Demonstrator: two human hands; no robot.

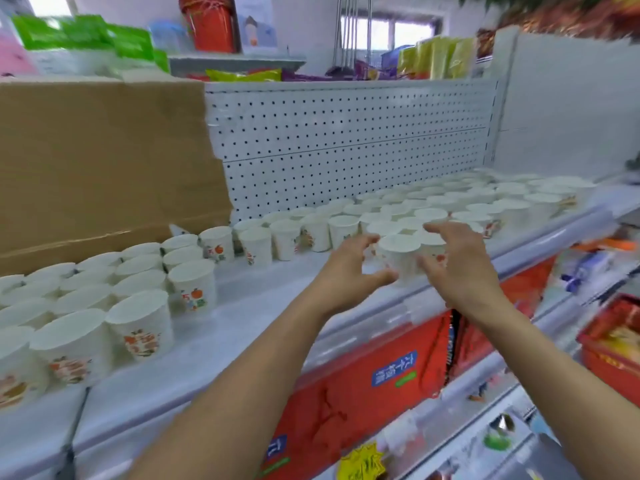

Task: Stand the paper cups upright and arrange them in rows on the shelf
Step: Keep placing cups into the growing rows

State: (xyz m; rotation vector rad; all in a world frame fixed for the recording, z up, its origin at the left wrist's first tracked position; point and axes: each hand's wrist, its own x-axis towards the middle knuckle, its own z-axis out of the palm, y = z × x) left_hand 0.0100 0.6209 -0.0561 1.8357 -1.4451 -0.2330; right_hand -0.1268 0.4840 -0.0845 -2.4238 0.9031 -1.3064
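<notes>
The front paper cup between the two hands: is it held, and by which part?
Cannot tell. The left hand and right hand flank the paper cup at its side wall, fingers spread; blur hides any contact.

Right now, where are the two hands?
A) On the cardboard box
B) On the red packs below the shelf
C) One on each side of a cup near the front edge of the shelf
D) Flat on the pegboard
C: the left hand and right hand flank one cup near the front of the shelf, fingers curved toward it. Blur hides whether they touch it.
</notes>
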